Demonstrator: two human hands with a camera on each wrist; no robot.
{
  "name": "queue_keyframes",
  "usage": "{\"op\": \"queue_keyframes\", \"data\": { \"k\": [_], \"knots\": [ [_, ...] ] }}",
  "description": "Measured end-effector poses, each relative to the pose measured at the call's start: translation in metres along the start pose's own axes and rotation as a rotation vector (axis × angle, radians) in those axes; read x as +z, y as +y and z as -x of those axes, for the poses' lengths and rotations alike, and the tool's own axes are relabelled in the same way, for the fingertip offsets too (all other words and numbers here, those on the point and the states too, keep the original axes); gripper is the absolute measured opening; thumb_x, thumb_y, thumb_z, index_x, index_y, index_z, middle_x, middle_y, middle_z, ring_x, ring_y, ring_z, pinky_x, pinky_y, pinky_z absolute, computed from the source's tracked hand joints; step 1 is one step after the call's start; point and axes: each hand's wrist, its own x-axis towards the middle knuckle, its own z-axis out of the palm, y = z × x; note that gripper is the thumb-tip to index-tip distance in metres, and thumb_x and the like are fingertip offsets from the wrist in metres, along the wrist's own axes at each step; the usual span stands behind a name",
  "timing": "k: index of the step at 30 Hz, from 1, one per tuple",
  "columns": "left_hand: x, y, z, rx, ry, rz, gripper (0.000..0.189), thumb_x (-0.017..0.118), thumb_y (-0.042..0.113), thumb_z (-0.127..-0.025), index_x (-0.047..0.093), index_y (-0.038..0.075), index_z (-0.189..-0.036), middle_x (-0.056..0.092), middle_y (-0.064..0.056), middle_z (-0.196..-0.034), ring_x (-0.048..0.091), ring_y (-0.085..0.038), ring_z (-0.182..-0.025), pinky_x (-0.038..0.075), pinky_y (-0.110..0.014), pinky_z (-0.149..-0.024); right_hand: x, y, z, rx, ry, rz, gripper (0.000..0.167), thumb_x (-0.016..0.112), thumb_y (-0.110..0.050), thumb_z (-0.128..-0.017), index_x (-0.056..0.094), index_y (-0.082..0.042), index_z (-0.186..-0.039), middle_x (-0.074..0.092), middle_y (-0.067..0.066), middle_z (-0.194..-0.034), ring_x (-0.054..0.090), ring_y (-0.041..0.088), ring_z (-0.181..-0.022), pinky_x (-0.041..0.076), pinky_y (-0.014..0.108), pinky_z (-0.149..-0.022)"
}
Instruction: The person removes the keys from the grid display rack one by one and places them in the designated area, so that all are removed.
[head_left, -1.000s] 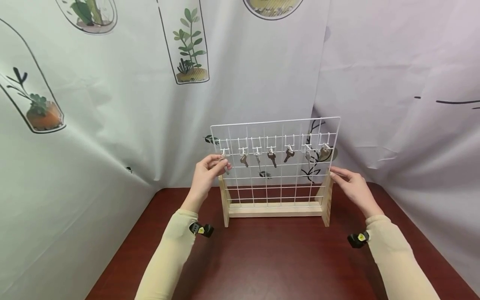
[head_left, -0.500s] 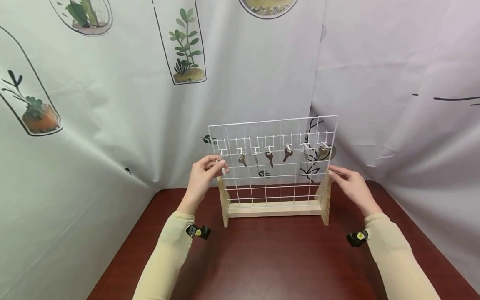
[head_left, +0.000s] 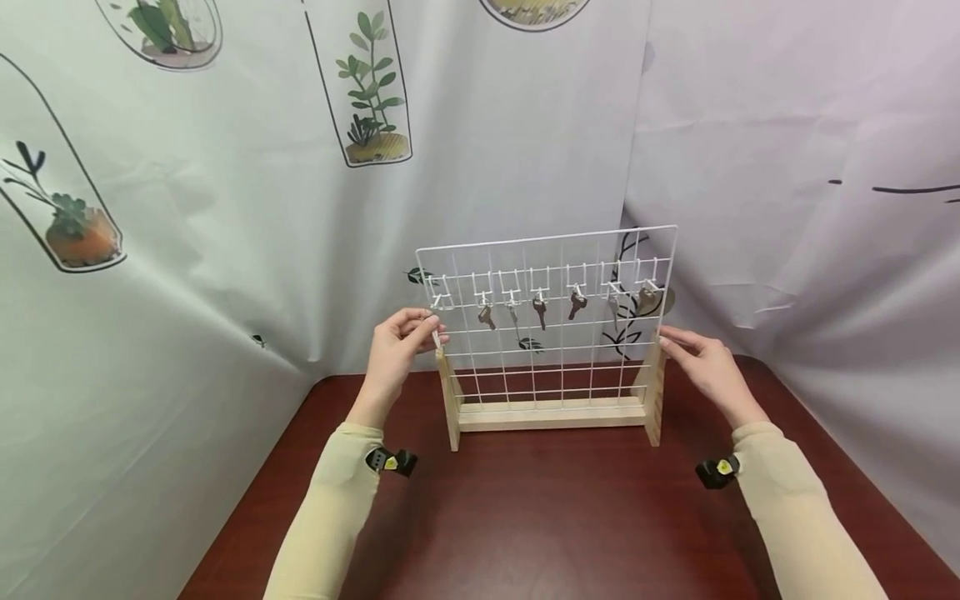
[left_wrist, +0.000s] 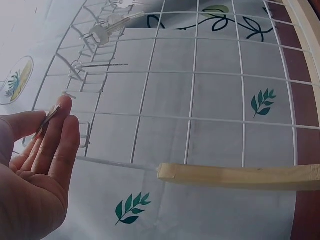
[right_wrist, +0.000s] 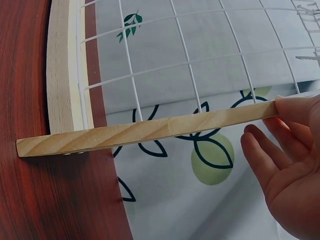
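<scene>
Left grip [head_left: 397,343] pinched — right grip [head_left: 707,367] likewise

Keys [head_left: 540,312] on rack [head_left: 551,418], hands [head_left: 393,354] [head_left: 702,367] either side

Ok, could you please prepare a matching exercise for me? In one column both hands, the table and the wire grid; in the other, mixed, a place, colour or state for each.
1. left hand
2. right hand
3. table
4. wire grid

A. dark red
B. at the top of a wooden post
C. white
D. pinching a thin piece, probably a key

Pairs: 1-D, 2-B, 3-A, 4-C
</scene>
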Motion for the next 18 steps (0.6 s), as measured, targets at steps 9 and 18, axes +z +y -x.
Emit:
{"op": "queue_keyframes", "data": {
  "k": [9, 18],
  "knots": [
    [-0.0059, 0.0026, 0.002, 0.002, -0.004, -0.001, 0.03, 0.067, 0.013, -0.098, 0.06, -0.013, -0.112, 0.073, -0.013, -0.089, 0.075, -0.019, -0.077, 0.06, -0.038, -0.079, -0.0026, -0.0002, -0.0011, 0.007, -0.012, -0.004, 0.051, 0.055, -0.038, -0.104, 0.059, -0.001, -0.139, 0.056, 0.027, -0.137, 0.046, 0.049, -0.132, 0.036, 0.066, -0.103],
    [-0.0064, 0.0066, 0.003, 0.01, -0.019, 0.007, 0.028, 0.068, 0.011, -0.098, 0.06, -0.013, -0.111, 0.073, -0.014, -0.088, 0.075, -0.025, -0.078, 0.058, -0.047, -0.081, -0.003, -0.0028, 0.0007, 0.007, -0.017, -0.013, 0.05, 0.056, -0.037, -0.104, 0.058, -0.001, -0.139, 0.056, 0.027, -0.137, 0.047, 0.048, -0.131, 0.038, 0.065, -0.102]
  ]
}}
